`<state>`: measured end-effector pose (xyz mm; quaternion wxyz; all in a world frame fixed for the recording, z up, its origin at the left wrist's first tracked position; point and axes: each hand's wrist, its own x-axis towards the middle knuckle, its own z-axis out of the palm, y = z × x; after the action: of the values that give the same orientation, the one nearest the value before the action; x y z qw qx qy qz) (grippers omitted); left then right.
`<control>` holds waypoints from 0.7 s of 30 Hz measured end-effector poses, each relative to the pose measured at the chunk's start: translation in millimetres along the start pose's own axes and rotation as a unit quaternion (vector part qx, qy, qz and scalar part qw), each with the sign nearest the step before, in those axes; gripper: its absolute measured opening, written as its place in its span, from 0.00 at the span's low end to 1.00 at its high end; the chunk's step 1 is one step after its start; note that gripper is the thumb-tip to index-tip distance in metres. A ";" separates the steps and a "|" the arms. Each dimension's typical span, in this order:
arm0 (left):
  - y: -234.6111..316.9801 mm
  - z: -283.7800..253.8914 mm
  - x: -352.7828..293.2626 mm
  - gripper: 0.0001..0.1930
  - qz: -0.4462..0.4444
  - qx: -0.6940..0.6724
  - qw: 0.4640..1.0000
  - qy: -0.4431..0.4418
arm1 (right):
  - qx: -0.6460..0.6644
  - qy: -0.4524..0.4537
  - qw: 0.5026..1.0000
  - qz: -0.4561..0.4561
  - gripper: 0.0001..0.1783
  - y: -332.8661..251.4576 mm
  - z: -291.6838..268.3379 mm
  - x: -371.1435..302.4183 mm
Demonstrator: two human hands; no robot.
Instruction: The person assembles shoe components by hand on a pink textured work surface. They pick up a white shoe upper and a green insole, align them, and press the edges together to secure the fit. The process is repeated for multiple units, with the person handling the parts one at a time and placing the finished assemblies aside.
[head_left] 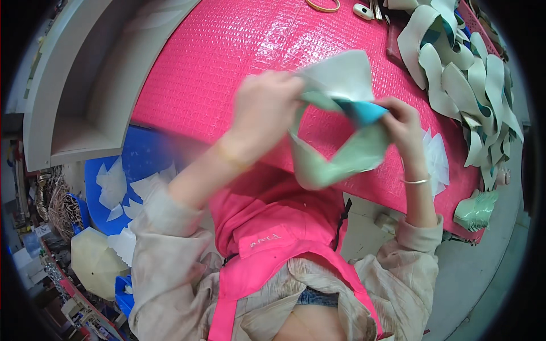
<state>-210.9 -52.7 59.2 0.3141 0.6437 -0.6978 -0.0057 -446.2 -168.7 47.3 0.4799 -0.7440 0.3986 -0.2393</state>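
Between my hands, above the pink table, is a loop-shaped pale green shoe upper piece (364,152) with some teal on its inner side. My left hand (267,105), blurred by motion, grips the loop's far left part with bent fingers. On the other side my right hand (405,125) pinches the teal part. A shiny whitish flap (341,74) stands out beyond the loop; I cannot tell whether it is joined to the upper or lies behind it.
Similar pale pieces are heaped (455,79) at the right, and a stack of green pieces (476,211) sits by the table's right corner. White scraps (437,162) lie near my right wrist, others on a blue surface (136,149) at left. A grey box-like shelf (85,85) borders the table.
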 end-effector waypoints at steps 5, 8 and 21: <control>12.7 13.1 -65.4 0.10 -0.015 -0.056 0.996 -0.072 | -0.048 -0.076 0.995 0.043 0.07 22.1 6.4 -53.8; 29.2 18.8 -58.6 0.11 0.014 0.006 0.998 -0.063 | -0.235 -0.057 0.958 -0.155 0.11 -13.9 40.0 -39.5; 14.9 -1.3 -66.8 0.17 0.086 -0.114 0.984 0.105 | -0.260 -0.125 0.951 -0.115 0.33 -27.9 47.6 -16.5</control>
<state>-225.4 10.6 37.5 0.4564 0.5379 -0.7087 0.0096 -410.3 -124.0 52.7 0.2856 -0.9076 0.2954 -0.0860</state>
